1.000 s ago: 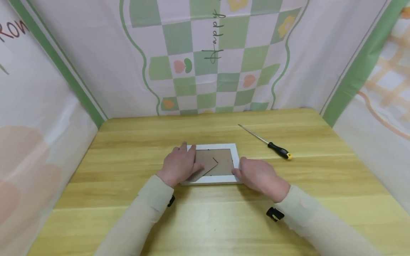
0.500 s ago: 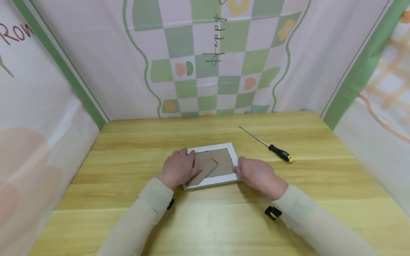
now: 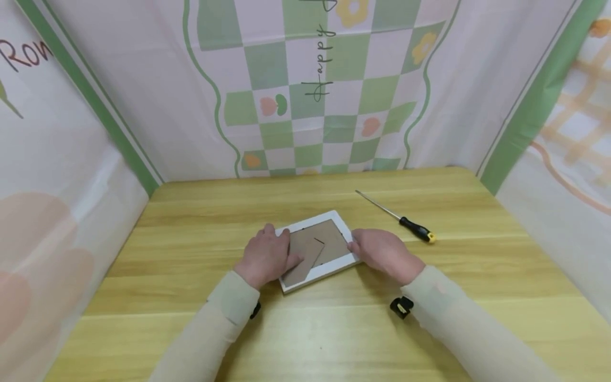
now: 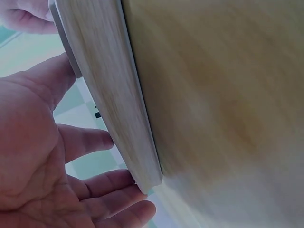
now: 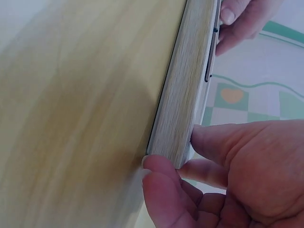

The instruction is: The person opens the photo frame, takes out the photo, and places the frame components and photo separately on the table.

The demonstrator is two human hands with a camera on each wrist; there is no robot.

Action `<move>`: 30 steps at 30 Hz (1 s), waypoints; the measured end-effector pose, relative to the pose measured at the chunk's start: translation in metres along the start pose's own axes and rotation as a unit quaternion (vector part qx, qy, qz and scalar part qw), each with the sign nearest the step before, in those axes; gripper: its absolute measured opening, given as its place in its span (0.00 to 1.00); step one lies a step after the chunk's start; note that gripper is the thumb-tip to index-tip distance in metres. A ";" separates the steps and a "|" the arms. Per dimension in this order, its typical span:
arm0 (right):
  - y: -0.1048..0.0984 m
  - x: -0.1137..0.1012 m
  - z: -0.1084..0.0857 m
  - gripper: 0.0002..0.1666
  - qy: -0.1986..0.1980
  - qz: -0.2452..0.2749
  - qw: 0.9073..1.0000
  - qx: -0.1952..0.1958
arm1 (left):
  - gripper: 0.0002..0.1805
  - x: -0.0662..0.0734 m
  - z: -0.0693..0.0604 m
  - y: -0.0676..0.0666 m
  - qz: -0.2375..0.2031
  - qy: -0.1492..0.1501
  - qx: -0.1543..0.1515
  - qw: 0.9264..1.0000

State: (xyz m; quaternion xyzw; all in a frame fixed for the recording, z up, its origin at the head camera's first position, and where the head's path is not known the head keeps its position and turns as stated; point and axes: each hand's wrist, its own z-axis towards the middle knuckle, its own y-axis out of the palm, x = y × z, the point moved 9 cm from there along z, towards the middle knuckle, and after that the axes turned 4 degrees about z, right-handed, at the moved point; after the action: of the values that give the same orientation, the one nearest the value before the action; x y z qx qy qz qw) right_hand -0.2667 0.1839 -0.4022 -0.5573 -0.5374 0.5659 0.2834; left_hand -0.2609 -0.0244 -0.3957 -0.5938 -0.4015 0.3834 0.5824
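Observation:
A white picture frame [image 3: 329, 267] lies back side up and turned at an angle on the wooden table. Its brown backing [image 3: 336, 241] carries a brown stand flap [image 3: 305, 262]. My left hand [image 3: 264, 255] rests over the frame's left end, thumb on the flap. In the left wrist view, the left fingers [image 4: 88, 142] are nearly straight and touch the frame's back and end. At the right end, my right hand [image 3: 386, 254] pinches the frame's near corner. The right wrist view has the right thumb [image 5: 213, 140] on the back, and fingertips [image 5: 161, 171] curled at the wood-grained side.
A screwdriver [image 3: 415, 229] with a black and yellow handle lies on the table [image 3: 320, 329] behind and right of the frame. Printed cloth [image 3: 310, 106] hangs behind the table and along both sides.
The frame has turned counterclockwise: its right end has swung away and its left end has come nearer. Both hands stay on it. The screwdriver has not moved on the table.

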 end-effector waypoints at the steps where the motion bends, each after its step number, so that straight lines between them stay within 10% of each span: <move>1: 0.000 0.000 0.001 0.16 -0.001 0.002 1.000 -0.001 | 0.36 0.000 -0.001 0.000 0.002 0.001 0.003 1.000; 30: -0.008 0.010 0.032 0.23 0.001 0.022 1.000 -0.001 | 0.41 0.014 -0.027 -0.008 0.081 -0.041 0.055 0.994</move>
State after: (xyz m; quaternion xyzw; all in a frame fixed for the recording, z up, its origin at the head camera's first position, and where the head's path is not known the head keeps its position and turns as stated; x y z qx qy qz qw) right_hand -0.3007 0.1860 -0.4043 -0.5699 -0.5253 0.5707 0.2713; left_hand -0.2308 -0.0219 -0.3868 -0.5754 -0.3540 0.4745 0.5643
